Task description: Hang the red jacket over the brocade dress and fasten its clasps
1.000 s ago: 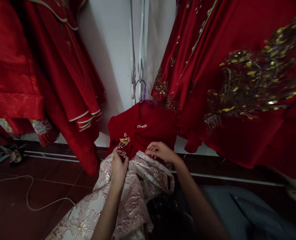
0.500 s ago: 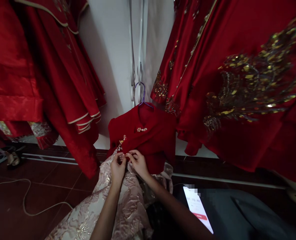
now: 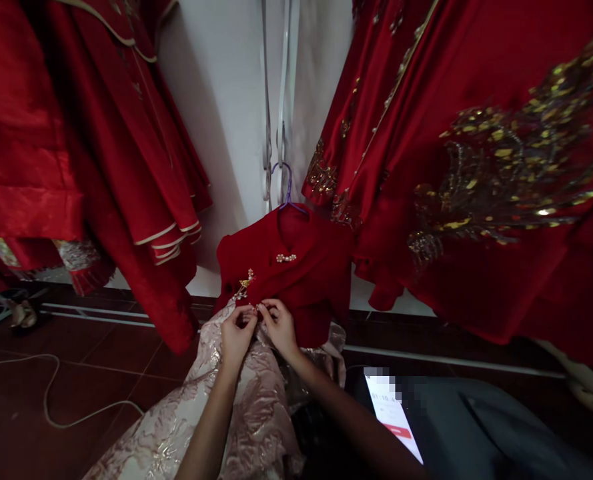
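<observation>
A small dark red top (image 3: 306,280) hangs on a purple hanger (image 3: 287,193) over a pale pink brocade skirt (image 3: 256,400). A gold brooch (image 3: 245,285) and a pearl clasp (image 3: 286,257) sit on the top's front. My left hand (image 3: 236,333) and my right hand (image 3: 279,327) meet at the top's lower edge, just below the brooch. Both pinch a small beaded fastening there, fingertips almost touching. What exactly lies between the fingers is too small to see.
Red gowns hang on the left (image 3: 106,147) and, with gold embroidery, on the right (image 3: 476,173). A white wall (image 3: 226,100) stands behind. A lit phone screen (image 3: 393,417) lies at lower right. A white cable (image 3: 51,393) runs over the dark tiled floor.
My right hand has moved left from the top's hem to join my left hand below the brooch. A lit phone screen has come into view at lower right.
</observation>
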